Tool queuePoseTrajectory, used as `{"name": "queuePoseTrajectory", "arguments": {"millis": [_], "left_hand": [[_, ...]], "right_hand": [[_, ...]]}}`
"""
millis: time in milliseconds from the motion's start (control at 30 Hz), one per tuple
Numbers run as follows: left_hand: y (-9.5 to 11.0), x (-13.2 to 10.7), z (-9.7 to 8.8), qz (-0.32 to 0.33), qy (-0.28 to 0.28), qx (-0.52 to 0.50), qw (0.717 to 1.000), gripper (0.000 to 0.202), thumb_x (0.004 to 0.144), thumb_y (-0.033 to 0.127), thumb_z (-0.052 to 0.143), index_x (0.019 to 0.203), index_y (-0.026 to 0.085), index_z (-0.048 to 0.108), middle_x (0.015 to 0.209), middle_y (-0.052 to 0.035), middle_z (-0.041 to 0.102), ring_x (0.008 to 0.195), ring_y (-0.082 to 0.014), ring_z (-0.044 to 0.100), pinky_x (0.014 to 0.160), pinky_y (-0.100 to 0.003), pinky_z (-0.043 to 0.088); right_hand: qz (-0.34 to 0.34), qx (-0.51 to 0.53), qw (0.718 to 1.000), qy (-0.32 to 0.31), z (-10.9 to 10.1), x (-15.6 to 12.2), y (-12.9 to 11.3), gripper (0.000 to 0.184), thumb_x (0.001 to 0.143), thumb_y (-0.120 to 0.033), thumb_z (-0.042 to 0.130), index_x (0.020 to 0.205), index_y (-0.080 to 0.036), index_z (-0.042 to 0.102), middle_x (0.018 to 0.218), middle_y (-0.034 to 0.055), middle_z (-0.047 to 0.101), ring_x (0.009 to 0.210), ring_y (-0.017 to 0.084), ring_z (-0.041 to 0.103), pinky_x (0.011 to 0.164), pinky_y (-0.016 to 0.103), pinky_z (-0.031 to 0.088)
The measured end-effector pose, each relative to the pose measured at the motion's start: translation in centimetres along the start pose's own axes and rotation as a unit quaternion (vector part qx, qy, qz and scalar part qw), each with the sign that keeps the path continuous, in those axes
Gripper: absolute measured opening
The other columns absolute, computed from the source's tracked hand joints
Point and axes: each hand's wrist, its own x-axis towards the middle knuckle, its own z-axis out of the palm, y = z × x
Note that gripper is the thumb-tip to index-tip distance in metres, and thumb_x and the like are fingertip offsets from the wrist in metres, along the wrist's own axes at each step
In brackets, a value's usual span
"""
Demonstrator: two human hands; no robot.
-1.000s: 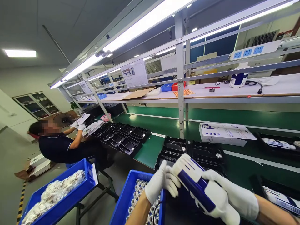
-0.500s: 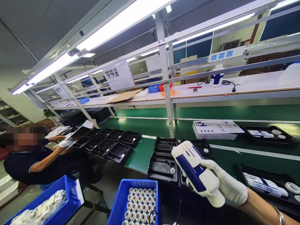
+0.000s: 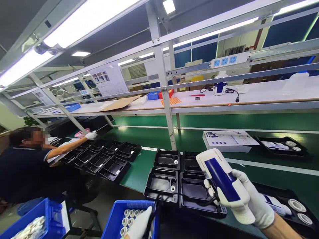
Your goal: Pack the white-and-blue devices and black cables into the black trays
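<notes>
My right hand, in a white glove, is closed around a white and blue handheld device, held tilted above the black trays. A thin black cord runs from the device down to my left hand. That gloved hand is at the bottom edge, over the blue bin of white rings, with its fingers pinched on the cord.
Several black trays lie on the green conveyor. A white box and filled trays sit to the right. A person in a dark shirt reaches over the belt at left. Another blue bin stands at lower left.
My left hand left the device, dropped out of view, and now comes back at the bottom edge holding the cord. The view has swung right and the device has moved over the trays.
</notes>
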Motion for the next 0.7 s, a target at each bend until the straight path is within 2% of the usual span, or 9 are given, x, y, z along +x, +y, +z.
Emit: {"name": "queuePoseTrajectory", "arguments": {"millis": [67,133,167,233,333,433,567,633,700], "left_hand": [[3.1,-0.8,2.1,0.072,0.072,0.046,0.994,0.077,0.073,0.073,0.074,0.130,0.022,0.067,0.138,-0.0167,0.069,0.145,-0.0421,0.051,0.119,-0.052,0.042],[6.4,-2.8,5.1,0.189,0.112,0.045,0.975,0.100,0.073,0.066,0.078,0.155,0.020,0.043,0.163,-0.0173,0.046,0.159,-0.0397,0.030,0.129,-0.052,0.029],[8.0,-4.0,6.8,0.252,0.089,0.010,0.964,0.113,0.073,0.062,0.081,0.164,0.022,0.027,0.169,-0.0170,0.037,0.160,-0.0387,0.028,0.130,-0.051,0.029],[10.9,-6.0,10.0,0.332,0.018,-0.066,0.941,0.142,0.061,0.052,0.094,0.168,0.025,0.003,0.171,-0.0172,0.031,0.158,-0.0414,0.030,0.129,-0.052,0.034],[13.9,-7.6,12.3,0.332,0.036,-0.067,0.940,0.147,0.049,0.044,0.100,0.167,0.025,0.013,0.171,-0.0166,0.030,0.156,-0.0441,0.032,0.129,-0.052,0.034],[15.1,-7.8,11.3,0.288,0.012,-0.066,0.955,0.123,0.058,0.051,0.095,0.161,0.025,0.033,0.165,-0.0145,0.040,0.150,-0.0393,0.041,0.127,-0.051,0.036],[15.4,-7.5,8.3,0.331,0.020,-0.069,0.941,0.071,0.086,0.068,0.069,0.139,0.021,0.058,0.146,-0.0143,0.060,0.138,-0.0328,0.054,0.123,-0.049,0.039],[15.2,-7.4,7.0,0.347,-0.032,-0.063,0.935,0.067,0.090,0.070,0.062,0.137,0.021,0.060,0.145,-0.0133,0.062,0.137,-0.0320,0.055,0.124,-0.050,0.038],[15.0,-7.3,5.8,0.347,-0.137,-0.043,0.927,0.078,0.085,0.074,0.066,0.143,0.022,0.055,0.150,-0.0137,0.059,0.142,-0.0336,0.052,0.126,-0.053,0.036]], "right_hand": [[0.040,0.021,0.999,0.008,0.1,0.7,0.5,0.053,0.085,-0.048,0.075,0.120,-0.008,0.077,0.112,0.0171,0.078,0.094,0.025,0.075,0.082,0.034,0.060],[0.071,0.029,0.996,0.036,0.6,1.6,1.2,0.049,0.084,-0.047,0.074,0.112,-0.007,0.078,0.109,0.0187,0.078,0.092,0.026,0.075,0.081,0.034,0.060],[0.083,0.027,0.994,0.058,0.8,2.1,1.7,0.046,0.085,-0.046,0.073,0.107,-0.006,0.079,0.106,0.0195,0.078,0.091,0.027,0.075,0.081,0.035,0.060],[0.098,0.015,0.989,0.110,1.5,2.9,2.6,0.039,0.089,-0.042,0.067,0.095,-0.006,0.079,0.096,0.0190,0.079,0.086,0.028,0.075,0.082,0.036,0.060],[0.117,-0.010,0.978,0.172,2.4,3.7,4.1,0.046,0.101,-0.044,0.051,0.086,-0.010,0.078,0.076,0.0141,0.077,0.071,0.026,0.073,0.073,0.036,0.060],[0.144,-0.026,0.977,0.155,3.2,3.9,5.1,0.067,0.107,-0.053,0.030,0.083,-0.011,0.077,0.071,0.0145,0.075,0.066,0.027,0.072,0.063,0.037,0.058],[0.153,-0.045,0.984,0.084,3.3,4.1,5.7,0.074,0.106,-0.058,0.025,0.087,-0.008,0.076,0.086,0.0188,0.077,0.069,0.026,0.072,0.058,0.035,0.058],[0.167,-0.055,0.983,0.056,2.8,4.0,6.0,0.077,0.104,-0.062,0.024,0.091,-0.006,0.076,0.092,0.0209,0.077,0.068,0.025,0.072,0.056,0.034,0.057],[0.200,-0.062,0.977,0.041,2.0,3.7,6.2,0.080,0.101,-0.065,0.023,0.095,-0.004,0.075,0.093,0.0214,0.077,0.069,0.025,0.073,0.056,0.032,0.057]]}}
